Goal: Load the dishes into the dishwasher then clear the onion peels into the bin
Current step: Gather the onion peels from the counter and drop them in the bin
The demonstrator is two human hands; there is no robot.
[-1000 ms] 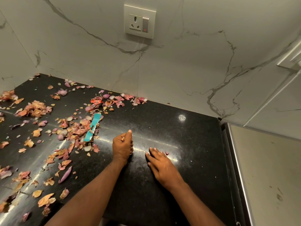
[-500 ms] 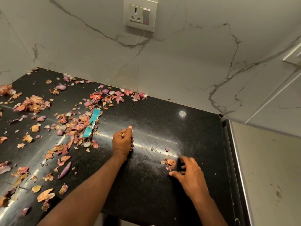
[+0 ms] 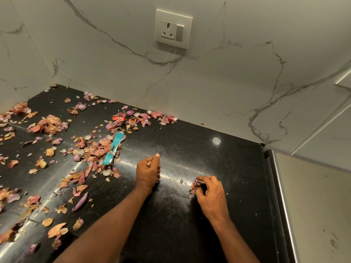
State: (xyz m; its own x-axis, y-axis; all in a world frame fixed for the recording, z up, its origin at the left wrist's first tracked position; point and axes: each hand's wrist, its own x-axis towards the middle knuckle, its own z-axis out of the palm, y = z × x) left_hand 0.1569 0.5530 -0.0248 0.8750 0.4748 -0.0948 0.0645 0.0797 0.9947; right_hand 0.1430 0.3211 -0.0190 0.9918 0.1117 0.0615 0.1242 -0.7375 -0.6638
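Papery onion peels (image 3: 195, 185), right hand (image 3: 209, 190) pinching

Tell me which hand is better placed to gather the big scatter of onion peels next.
Left, probably. The left hand sits right beside the dense peels around the teal strip, though it already holds some. The right hand is farther off, gripping a small clump.

Onion peels (image 3: 98, 150): dry, papery scraps, pink, purple and orange-brown. Scattered loose across the left half of the black table (image 3: 190, 149), thickest in a central heap and along the back wall. A small clump lies separately at right (image 3: 194, 186).
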